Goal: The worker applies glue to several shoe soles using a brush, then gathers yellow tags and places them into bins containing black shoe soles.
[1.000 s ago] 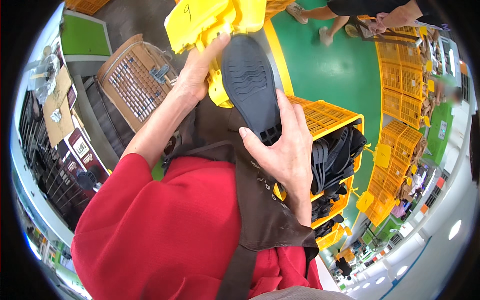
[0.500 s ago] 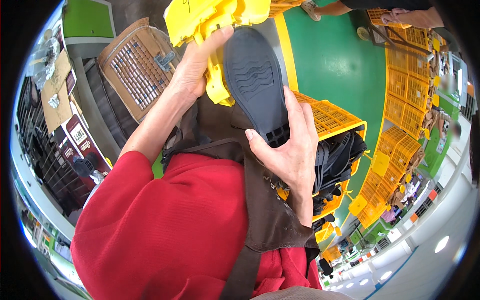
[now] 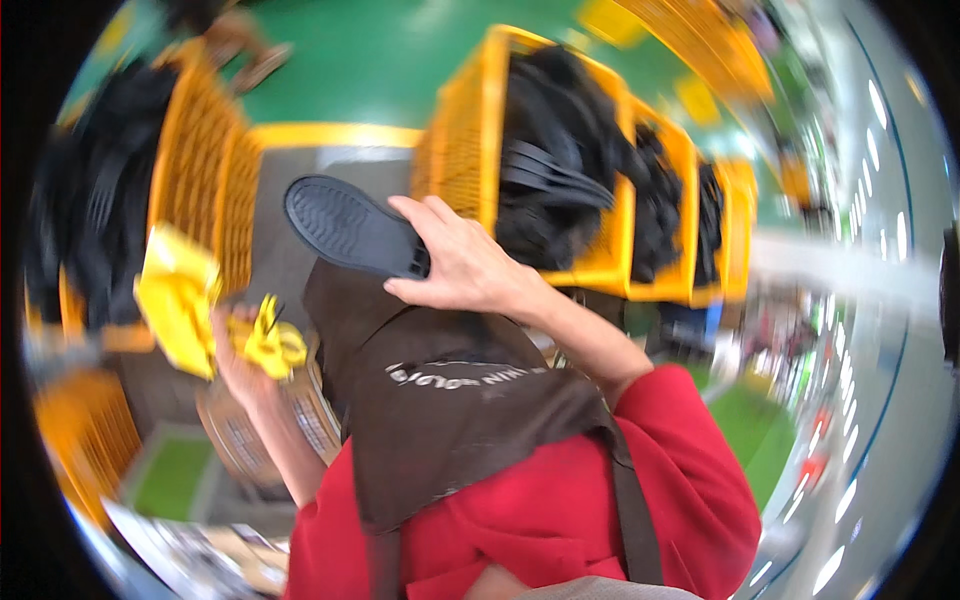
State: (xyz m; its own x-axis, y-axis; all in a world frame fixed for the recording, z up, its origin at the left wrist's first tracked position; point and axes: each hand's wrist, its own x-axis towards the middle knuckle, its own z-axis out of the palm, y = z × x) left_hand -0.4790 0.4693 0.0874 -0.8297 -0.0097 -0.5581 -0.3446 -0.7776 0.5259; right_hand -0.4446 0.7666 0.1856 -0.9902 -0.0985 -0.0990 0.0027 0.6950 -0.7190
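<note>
A black shoe sole (image 3: pixel 350 227) with wavy tread lines lies sideways in front of my apron. My right hand (image 3: pixel 465 262) grips its narrower end, thumb below and fingers above. Off to the left, my left hand (image 3: pixel 236 365) is closed on a bunch of yellow plastic pieces (image 3: pixel 180 295), which stick out on both sides of the fingers. Motion blurs these pieces, so their exact kind cannot be made out. The two hands are well apart.
Yellow crates (image 3: pixel 490 130) full of black soles or straps stand in a row at the right. Another crate (image 3: pixel 205 170) with black pieces is at the left. A wooden-beaded seat (image 3: pixel 235 430) is below my left forearm. At the far left, a person's legs (image 3: pixel 245 50) show on the green floor.
My view has swung right toward the crates. The left hand has moved away from the sole with the yellow pieces. The right hand has kept the sole, which now lies more sideways.
</note>
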